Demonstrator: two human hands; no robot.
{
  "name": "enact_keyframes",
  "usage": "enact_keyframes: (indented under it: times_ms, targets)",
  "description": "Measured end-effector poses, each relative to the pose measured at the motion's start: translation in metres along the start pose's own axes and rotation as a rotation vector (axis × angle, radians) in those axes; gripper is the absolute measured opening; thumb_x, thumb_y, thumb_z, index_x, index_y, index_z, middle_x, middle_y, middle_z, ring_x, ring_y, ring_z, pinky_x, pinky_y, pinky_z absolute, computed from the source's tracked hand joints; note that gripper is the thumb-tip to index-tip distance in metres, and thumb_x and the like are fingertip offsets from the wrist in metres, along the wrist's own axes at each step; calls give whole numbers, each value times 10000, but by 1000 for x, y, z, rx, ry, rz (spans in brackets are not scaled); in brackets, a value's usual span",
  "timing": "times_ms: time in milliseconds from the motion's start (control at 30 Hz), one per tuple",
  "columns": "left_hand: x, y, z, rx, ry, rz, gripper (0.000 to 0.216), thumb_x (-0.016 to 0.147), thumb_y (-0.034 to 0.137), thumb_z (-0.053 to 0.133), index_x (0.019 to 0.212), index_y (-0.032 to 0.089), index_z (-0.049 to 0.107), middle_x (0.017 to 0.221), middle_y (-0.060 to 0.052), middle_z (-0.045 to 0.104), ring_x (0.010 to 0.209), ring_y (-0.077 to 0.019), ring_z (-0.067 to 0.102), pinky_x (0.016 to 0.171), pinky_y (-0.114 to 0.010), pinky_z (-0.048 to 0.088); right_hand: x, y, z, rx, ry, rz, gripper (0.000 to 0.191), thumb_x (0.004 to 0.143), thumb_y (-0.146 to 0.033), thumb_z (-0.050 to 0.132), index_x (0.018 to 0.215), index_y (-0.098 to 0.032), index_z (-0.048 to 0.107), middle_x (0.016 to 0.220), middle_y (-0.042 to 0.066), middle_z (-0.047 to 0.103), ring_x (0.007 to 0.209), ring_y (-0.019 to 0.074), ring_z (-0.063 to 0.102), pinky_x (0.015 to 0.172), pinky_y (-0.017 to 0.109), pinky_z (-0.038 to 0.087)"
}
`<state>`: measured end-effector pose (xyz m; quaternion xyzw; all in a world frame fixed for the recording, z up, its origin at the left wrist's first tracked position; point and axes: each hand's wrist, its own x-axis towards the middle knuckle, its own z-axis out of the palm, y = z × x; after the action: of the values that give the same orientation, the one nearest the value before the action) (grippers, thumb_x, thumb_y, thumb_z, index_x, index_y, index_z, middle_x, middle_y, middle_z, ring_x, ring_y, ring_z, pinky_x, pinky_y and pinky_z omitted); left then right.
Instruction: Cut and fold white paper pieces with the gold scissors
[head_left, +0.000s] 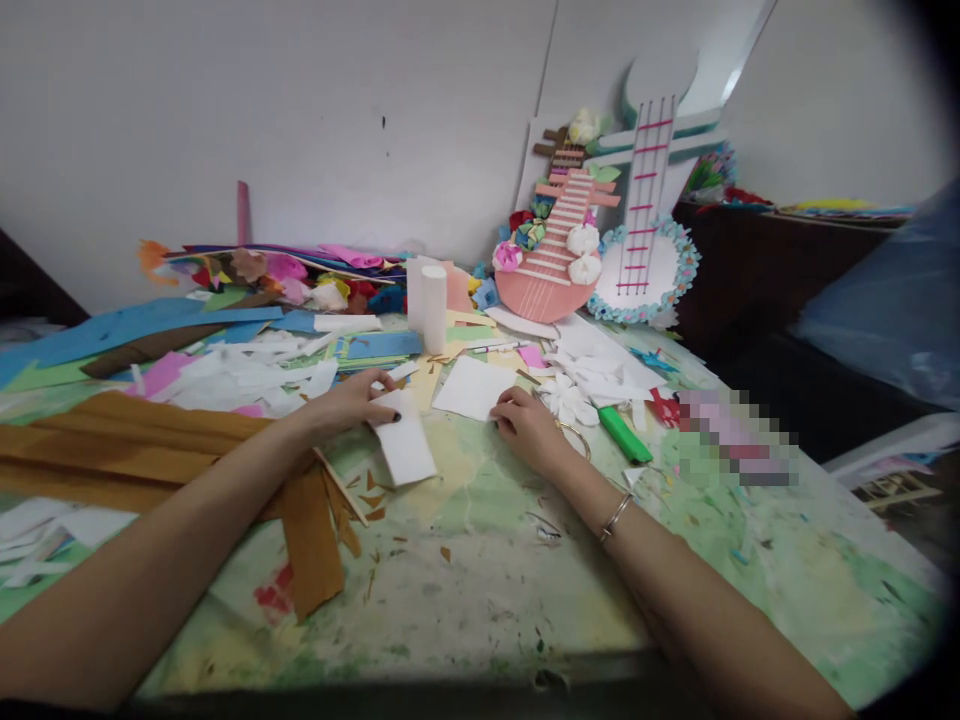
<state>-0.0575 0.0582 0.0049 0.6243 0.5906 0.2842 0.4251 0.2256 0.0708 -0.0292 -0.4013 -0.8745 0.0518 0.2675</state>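
Observation:
My left hand [358, 403] pinches the upper left edge of a white paper strip [409, 445], which slants over the green-stained tabletop. My right hand [521, 420] has its fingers closed at the lower right corner of a second white paper piece [474, 388]. This second piece is wider and lies just beyond the strip. A thin wooden stick [341, 487] rests below my left hand, among small brown scraps. Beside my right wrist lie a gold-coloured ring [576, 437] and a green glue-like tube [624, 435]. White paper petals [568, 400] spread out past my right hand.
Brown crepe paper [112, 450] covers the left side. A white roll [433, 310] stands upright at the back. Paper instruments, one pink [551, 270] and one white with blue trim [645, 220], lean on the wall. Dark furniture [742, 290] borders the table's right.

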Motion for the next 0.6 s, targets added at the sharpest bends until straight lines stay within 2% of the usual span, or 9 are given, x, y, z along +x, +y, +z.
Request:
enact_keyframes:
  times_ms: [100,167,233,300,333,400,433,533,600]
  targets:
    - [2,-4,-18,182,-72,-73,397,571,324,646,906,196,476,692,-3,616,637,-216,607,531,-278,430,2,-1,-2,5,-20,-3,229,780,-23,489,807,-132,689,943,104,611,819,167,577,776,284,449]
    - [3,-7,-25,353,-14,-48,388,548,324,644,886,184,516,755,-34,630,706,-251,614,577,-312,449,2,-4,-4,29,-12,-18,216,793,-37,498,810,-134,691,934,100,624,813,163,584,769,274,447]
    - [3,-7,-26,543,131,75,398,551,326,655,903,172,552,916,-85,635,872,-294,599,730,-377,458,1,-11,-6,71,11,-57,200,809,-66,507,837,-140,690,934,94,633,820,158,587,765,260,445]
    - [-2,-2,-19,679,260,304,468,574,347,685,991,172,565,1098,-119,592,1067,-328,516,907,-447,384,-3,-23,-7,108,17,-102,188,824,-100,508,858,-151,686,909,84,641,802,149,589,740,244,444]
    - [-6,2,-12,694,241,455,506,603,379,697,1050,185,560,1173,-119,561,1143,-323,462,970,-462,331,-6,-32,-7,111,9,-118,184,829,-114,506,859,-154,684,881,80,645,784,148,588,721,242,441]
    - [-16,11,2,652,23,711,453,684,391,681,1084,217,561,1180,-94,557,1154,-267,445,1001,-419,313,-12,-52,-5,110,-25,-161,193,845,-141,489,842,-153,681,779,69,645,727,152,582,681,249,435]
    - [-21,15,9,616,-71,778,413,704,375,680,1073,225,574,1152,-86,563,1127,-247,457,989,-393,330,-15,-62,-5,126,-34,-198,206,860,-160,476,844,-152,681,758,70,645,731,156,584,683,252,436]
    - [-35,22,28,547,-259,845,217,752,284,646,953,209,619,1018,-75,574,981,-197,508,879,-308,406,-22,-82,-9,312,-82,-283,207,876,-204,480,948,-154,667,824,71,669,750,135,602,687,222,448]
    - [-42,23,37,517,-303,840,95,786,213,588,871,199,629,943,-65,572,904,-174,518,813,-274,422,-22,-80,-16,408,-86,-231,199,868,-198,488,962,-180,662,839,44,690,748,122,614,696,214,454]
